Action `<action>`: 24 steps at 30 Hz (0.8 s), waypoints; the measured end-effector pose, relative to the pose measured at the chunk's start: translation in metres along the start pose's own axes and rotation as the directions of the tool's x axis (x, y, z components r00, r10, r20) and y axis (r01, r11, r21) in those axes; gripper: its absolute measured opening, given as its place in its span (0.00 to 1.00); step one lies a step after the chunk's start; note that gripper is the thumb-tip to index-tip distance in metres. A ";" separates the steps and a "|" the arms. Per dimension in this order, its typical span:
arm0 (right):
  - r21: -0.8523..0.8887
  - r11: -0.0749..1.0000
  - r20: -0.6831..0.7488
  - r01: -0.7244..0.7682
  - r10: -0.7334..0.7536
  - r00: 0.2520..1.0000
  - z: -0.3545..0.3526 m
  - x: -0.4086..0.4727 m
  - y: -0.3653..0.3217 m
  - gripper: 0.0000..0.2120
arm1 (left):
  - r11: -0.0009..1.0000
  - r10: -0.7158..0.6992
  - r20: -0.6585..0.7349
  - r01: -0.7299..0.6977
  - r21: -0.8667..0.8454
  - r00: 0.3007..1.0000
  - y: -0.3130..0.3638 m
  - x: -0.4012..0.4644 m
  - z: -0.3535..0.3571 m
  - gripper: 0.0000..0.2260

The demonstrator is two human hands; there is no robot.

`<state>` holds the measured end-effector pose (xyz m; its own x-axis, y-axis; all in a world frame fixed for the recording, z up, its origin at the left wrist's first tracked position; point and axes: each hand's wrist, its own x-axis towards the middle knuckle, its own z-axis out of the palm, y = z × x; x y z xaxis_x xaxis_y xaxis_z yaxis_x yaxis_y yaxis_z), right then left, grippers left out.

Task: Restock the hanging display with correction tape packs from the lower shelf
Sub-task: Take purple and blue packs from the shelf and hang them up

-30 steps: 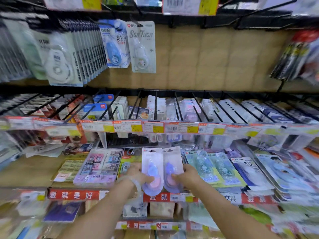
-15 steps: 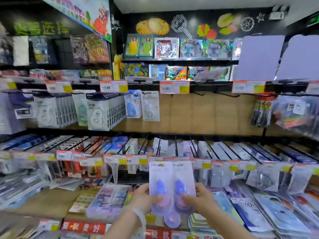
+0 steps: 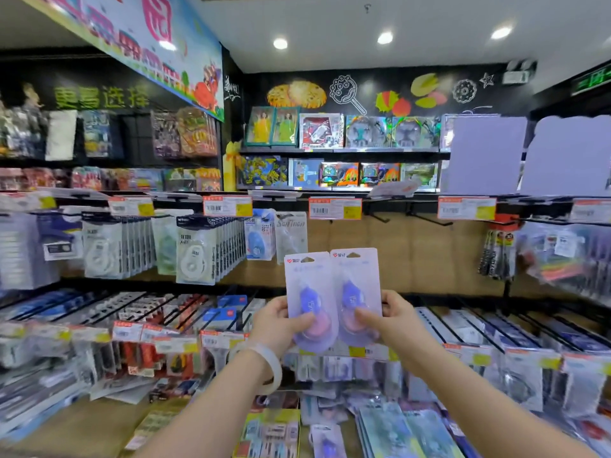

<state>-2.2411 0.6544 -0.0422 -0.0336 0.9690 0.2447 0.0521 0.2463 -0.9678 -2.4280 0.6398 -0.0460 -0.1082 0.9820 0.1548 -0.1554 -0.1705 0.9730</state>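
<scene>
I hold two purple correction tape packs side by side, upright, in front of the wooden back panel. My left hand (image 3: 276, 322) grips the lower edge of the left pack (image 3: 307, 285); my right hand (image 3: 388, 317) grips the right pack (image 3: 358, 279). Both packs have hang holes at the top. Just above and to the right, bare hooks (image 3: 375, 215) stick out from the top rail under orange price tags (image 3: 334, 208). Two single tape packs (image 3: 260, 234) hang left of that gap. The lower shelf (image 3: 82, 428) with loose packs lies below my arms.
Thick rows of white correction tape packs (image 3: 195, 252) hang at the left. A middle row of hooks with packaged stationery (image 3: 496, 328) runs across at hand height. Pens (image 3: 497, 249) hang at the right. Toy boxes (image 3: 330, 132) line the far wall.
Both hands have lifted the two packs from the lower shelf up to the level of the hanging display. My view has tilted upward with them.
</scene>
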 end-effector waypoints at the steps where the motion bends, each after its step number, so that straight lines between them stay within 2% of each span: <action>1: -0.003 1.000 -0.003 0.003 -0.003 1.000 0.001 0.005 -0.003 0.11 | 1.000 0.009 -0.010 -0.010 -0.001 1.000 0.003 0.005 0.000 0.11; 7: 0.034 0.999 -0.023 -0.008 0.009 1.000 0.012 0.039 -0.009 0.12 | 1.000 0.023 -0.060 -0.022 0.014 0.998 0.014 0.037 -0.006 0.15; 11: 0.030 1.000 -0.034 -0.003 0.004 0.999 0.018 0.064 -0.014 0.12 | 0.998 0.049 -0.083 -0.046 0.032 0.995 0.021 0.063 -0.014 0.13; 14: 0.049 0.999 -0.009 0.021 -0.021 1.000 0.020 0.079 -0.019 0.12 | 0.998 0.063 -0.075 -0.064 -0.009 0.995 0.028 0.076 -0.019 0.15; 18: 0.053 0.998 0.018 0.038 -0.039 0.999 0.025 0.096 -0.022 0.14 | 0.997 0.079 -0.045 -0.079 0.008 0.996 0.033 0.092 -0.025 0.13; 24: 0.064 0.998 -0.008 0.026 -0.025 1.000 0.031 0.111 -0.012 0.14 | 0.997 0.075 -0.033 -0.075 0.000 0.997 0.026 0.111 -0.028 0.19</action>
<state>-2.2768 0.7579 -0.0051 -0.0268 0.9626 0.2696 -0.0123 0.2694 -0.9630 -2.4711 0.7418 -0.0085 -0.1522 0.9632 0.2216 -0.1466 -0.2437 0.9587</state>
